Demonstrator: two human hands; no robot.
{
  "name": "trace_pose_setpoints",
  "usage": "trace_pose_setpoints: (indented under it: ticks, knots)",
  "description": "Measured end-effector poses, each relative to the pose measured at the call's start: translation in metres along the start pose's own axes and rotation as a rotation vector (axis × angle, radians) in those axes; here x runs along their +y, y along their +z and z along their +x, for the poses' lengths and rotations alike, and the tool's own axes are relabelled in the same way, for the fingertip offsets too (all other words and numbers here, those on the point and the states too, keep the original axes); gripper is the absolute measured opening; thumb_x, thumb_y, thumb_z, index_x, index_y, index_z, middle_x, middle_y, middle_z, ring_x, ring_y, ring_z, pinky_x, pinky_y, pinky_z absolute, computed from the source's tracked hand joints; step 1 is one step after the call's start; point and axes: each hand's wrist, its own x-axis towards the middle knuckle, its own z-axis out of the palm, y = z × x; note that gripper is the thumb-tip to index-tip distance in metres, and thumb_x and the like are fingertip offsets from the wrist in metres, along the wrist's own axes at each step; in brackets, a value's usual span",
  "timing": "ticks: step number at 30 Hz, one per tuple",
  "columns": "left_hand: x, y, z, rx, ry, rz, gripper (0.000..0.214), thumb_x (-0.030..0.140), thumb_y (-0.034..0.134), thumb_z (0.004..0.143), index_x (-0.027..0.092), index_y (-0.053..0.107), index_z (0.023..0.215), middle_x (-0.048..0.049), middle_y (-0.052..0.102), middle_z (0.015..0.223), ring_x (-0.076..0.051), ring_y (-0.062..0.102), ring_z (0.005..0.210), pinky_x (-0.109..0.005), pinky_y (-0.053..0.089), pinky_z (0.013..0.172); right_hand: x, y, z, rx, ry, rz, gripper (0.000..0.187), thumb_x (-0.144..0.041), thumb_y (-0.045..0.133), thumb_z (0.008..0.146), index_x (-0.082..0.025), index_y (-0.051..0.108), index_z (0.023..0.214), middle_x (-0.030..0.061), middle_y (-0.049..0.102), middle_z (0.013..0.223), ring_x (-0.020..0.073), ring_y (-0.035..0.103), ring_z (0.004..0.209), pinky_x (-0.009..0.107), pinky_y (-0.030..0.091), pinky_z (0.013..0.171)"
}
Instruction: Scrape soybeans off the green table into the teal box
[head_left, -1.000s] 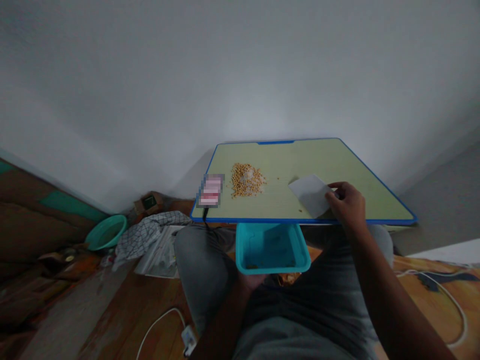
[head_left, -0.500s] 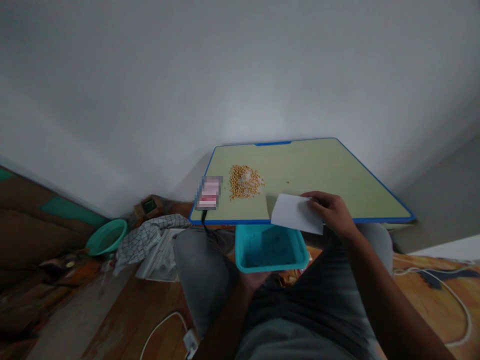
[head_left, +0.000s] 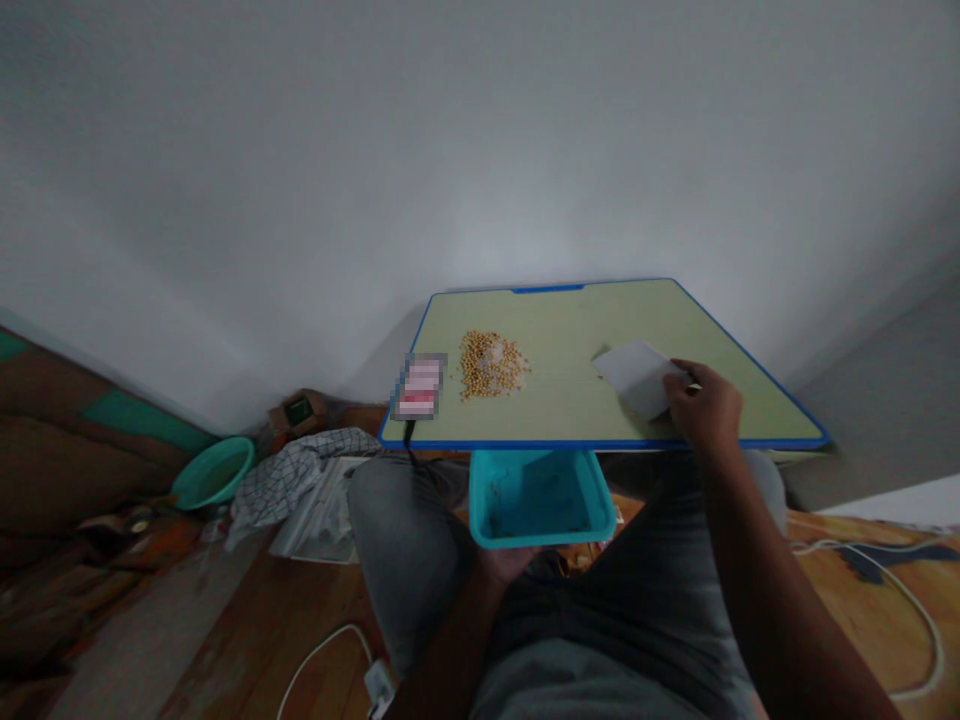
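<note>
My right hand (head_left: 705, 405) pinches one edge of a white card (head_left: 636, 372), which is tilted with its far edge at the tabletop. A small speck shows by that edge. My left hand (head_left: 511, 562) holds a turquoise plastic bin (head_left: 541, 541) from below, against the near edge of the table; its fingers are mostly hidden underneath. A few small bits lie inside the bin. On the left half of the table (head_left: 570, 410) is a pile of yellow soybeans (head_left: 472, 372) with whitish grains (head_left: 493, 352) among them.
A blurred-out pink item (head_left: 420, 385) with a black strap lies at the table's left edge. A green basin (head_left: 217, 472), a checked cloth (head_left: 289, 475) and a white cable (head_left: 322, 640) are on the floor to the left. A wall (head_left: 525, 150) stands behind the table.
My right hand has moved the card right and farther in, from above the bin at the table's near edge onto the tabletop. Small bits now show in the bin. My left hand stays nearly still.
</note>
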Motion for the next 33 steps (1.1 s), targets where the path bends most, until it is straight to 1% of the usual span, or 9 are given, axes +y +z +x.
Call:
trace_pose_setpoints:
  ticks: [5,8,11,14,19,23,26,28,33]
  knots:
    - [-0.001,-0.005,-0.001,-0.015,0.009,-0.004,0.078,0.066,0.022,0.107,0.023,0.062,0.158,-0.0156,0.052,0.171,-0.043,0.050,0.157,-0.075,0.037,0.123,-0.016,0.004,-0.014,-0.128,-0.072,0.043,0.053,-0.045,0.061,0.084,-0.013,0.085,0.119,0.0111,0.074,0.072,0.0257,0.064,0.064,0.038,0.052,0.069]
    - [0.000,-0.007,0.002,-0.049,0.001,-0.005,0.076,0.063,0.022,0.108,0.023,0.063,0.157,-0.0154,0.053,0.170,-0.044,0.055,0.153,-0.076,0.044,0.117,-0.028,0.006,-0.023,-0.224,-0.116,0.089,0.054,-0.046,0.062,0.084,-0.012,0.085,0.119,0.0105,0.074,0.072,0.0234,0.061,0.062,0.036,0.049,0.065]
    - [0.002,-0.005,0.004,-0.059,0.011,-0.012,0.079,0.066,0.020,0.107,0.023,0.061,0.159,-0.0155,0.053,0.170,-0.045,0.057,0.151,-0.077,0.042,0.118,-0.037,0.009,-0.032,-0.329,-0.167,0.125,0.055,-0.045,0.060,0.087,-0.013,0.084,0.124,0.0087,0.072,0.071,0.0218,0.058,0.061,0.034,0.044,0.061]
    - [0.003,-0.002,0.003,-0.056,0.032,-0.019,0.080,0.065,0.019,0.108,0.020,0.060,0.159,-0.0164,0.055,0.168,-0.044,0.058,0.150,-0.077,0.038,0.122,-0.043,0.010,-0.037,-0.431,-0.225,0.164,0.053,-0.044,0.059,0.091,-0.015,0.084,0.127,0.0088,0.074,0.075,0.0208,0.058,0.060,0.033,0.043,0.060]
    - [0.006,0.000,-0.002,-0.050,0.067,-0.026,0.078,0.062,0.018,0.109,0.022,0.064,0.156,-0.0137,0.058,0.166,-0.042,0.057,0.152,-0.074,0.040,0.122,-0.052,0.009,-0.043,-0.605,-0.349,0.281,0.041,-0.039,0.063,0.094,-0.021,0.085,0.124,0.0089,0.082,0.093,0.0215,0.066,0.069,0.034,0.049,0.068]
    - [0.009,-0.002,-0.002,-0.055,0.069,-0.030,0.076,0.062,0.019,0.109,0.024,0.063,0.157,-0.0118,0.056,0.168,-0.042,0.055,0.153,-0.074,0.041,0.121,-0.055,0.010,-0.045,-0.694,-0.337,0.399,0.038,-0.040,0.066,0.094,-0.021,0.085,0.122,0.0072,0.082,0.089,0.0210,0.066,0.069,0.033,0.050,0.068]
    - [0.008,-0.003,-0.001,-0.056,0.069,-0.031,0.077,0.063,0.019,0.109,0.023,0.063,0.157,-0.0123,0.058,0.166,-0.041,0.057,0.152,-0.073,0.041,0.122,-0.056,0.017,-0.041,-0.716,-0.240,0.550,0.040,-0.046,0.069,0.093,-0.021,0.084,0.120,0.0085,0.083,0.098,0.0222,0.069,0.076,0.032,0.051,0.066]
    - [0.008,-0.003,-0.001,-0.056,0.074,-0.032,0.078,0.065,0.019,0.108,0.024,0.064,0.157,-0.0128,0.059,0.165,-0.041,0.057,0.152,-0.073,0.038,0.124,-0.058,0.026,-0.035,-0.683,-0.159,0.646,0.042,-0.050,0.072,0.089,-0.020,0.083,0.116,0.0093,0.083,0.105,0.0222,0.069,0.078,0.031,0.052,0.064]
    - [0.008,-0.001,-0.001,-0.066,0.076,-0.034,0.077,0.064,0.018,0.108,0.025,0.064,0.157,-0.0136,0.059,0.165,-0.042,0.058,0.151,-0.075,0.033,0.125,-0.060,0.059,-0.019,-0.426,0.043,0.743,0.054,-0.055,0.077,0.078,-0.019,0.077,0.118,0.0091,0.080,0.102,0.0205,0.065,0.072,0.030,0.051,0.055]
